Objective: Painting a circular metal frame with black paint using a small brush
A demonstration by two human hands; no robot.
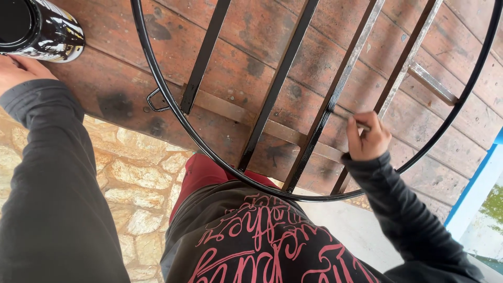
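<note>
Right hand gripped small brush on unpainted bar at 3 o'clock; left hand steadied paint can at 10 o'clock; two grille bars already glossy black, two remained bare

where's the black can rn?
In the head view the black can is at the top-left corner, standing on the wooden tabletop, touched by the left hand and left of the round metal frame.
</note>
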